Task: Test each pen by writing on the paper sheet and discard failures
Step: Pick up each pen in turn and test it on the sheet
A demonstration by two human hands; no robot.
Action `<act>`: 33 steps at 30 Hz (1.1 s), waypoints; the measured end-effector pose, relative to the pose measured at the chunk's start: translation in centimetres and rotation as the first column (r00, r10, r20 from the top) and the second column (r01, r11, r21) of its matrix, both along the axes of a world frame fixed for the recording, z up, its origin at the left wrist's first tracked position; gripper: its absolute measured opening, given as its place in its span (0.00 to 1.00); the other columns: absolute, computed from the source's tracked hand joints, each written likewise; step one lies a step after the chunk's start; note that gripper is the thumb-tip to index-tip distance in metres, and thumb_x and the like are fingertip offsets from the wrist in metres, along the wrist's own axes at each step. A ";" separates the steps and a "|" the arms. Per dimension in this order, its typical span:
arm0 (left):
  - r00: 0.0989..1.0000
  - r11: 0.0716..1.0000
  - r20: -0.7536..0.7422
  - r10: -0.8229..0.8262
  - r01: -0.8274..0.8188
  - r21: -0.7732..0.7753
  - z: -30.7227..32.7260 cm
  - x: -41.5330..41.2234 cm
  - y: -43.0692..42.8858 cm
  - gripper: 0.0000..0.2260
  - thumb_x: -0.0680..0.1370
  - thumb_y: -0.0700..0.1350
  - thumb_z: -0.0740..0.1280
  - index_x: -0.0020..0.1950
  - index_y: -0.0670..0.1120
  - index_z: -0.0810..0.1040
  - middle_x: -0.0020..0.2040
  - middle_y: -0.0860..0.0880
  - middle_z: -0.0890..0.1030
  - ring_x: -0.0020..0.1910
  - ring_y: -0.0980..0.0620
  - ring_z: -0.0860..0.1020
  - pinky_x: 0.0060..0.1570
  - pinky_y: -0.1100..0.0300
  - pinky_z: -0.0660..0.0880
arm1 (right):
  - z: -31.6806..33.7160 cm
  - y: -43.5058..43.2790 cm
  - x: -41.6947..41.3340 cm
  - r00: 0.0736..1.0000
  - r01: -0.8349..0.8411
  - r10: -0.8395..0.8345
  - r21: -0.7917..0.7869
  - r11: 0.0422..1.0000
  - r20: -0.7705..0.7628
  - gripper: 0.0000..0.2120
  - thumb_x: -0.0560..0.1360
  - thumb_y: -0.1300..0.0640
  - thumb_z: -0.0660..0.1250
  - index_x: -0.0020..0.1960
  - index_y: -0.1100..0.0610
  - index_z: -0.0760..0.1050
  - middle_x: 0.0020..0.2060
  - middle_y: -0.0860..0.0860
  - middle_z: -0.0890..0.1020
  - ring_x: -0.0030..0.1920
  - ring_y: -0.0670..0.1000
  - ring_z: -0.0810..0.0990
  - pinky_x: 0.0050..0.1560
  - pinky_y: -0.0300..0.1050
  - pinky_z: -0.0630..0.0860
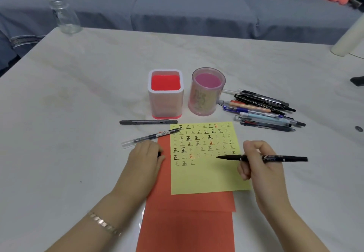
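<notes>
rows of 正 on yellow sheet (206,173)

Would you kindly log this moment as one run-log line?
right hand: holds black marker, tip at yellow sheet | left hand: grips black cap, rests on red paper | pens: piled right of cups

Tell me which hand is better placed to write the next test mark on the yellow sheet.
Right. The right hand grips the black pen with its tip over the yellow sheet beside the written marks; the left hand rests on the red paper with no pen.
</notes>
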State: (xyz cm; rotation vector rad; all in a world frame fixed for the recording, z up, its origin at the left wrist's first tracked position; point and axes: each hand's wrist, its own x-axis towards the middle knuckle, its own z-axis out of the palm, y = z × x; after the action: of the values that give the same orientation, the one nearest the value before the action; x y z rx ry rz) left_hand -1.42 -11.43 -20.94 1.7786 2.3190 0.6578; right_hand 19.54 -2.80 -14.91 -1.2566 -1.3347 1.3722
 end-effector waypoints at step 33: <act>0.987 0.983 0.022 -0.162 0.160 0.087 -2.7 3.7 2.3 0.28 0.68 0.63 0.61 0.63 0.50 0.76 0.68 0.51 0.72 0.70 0.53 0.66 0.68 0.52 0.56 | -6.7 0.5 -6.1 0.955 0.153 -0.189 0.167 0.974 0.227 0.18 0.67 0.55 0.63 0.24 0.66 0.65 0.21 0.64 0.70 0.24 0.47 0.65 0.30 0.38 0.65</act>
State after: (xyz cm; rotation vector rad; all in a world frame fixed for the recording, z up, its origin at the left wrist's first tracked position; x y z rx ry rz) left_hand 2.25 -9.12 -23.68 1.9536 2.1298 0.7599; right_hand 13.45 -2.35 -21.58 -1.4356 -1.4255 1.0045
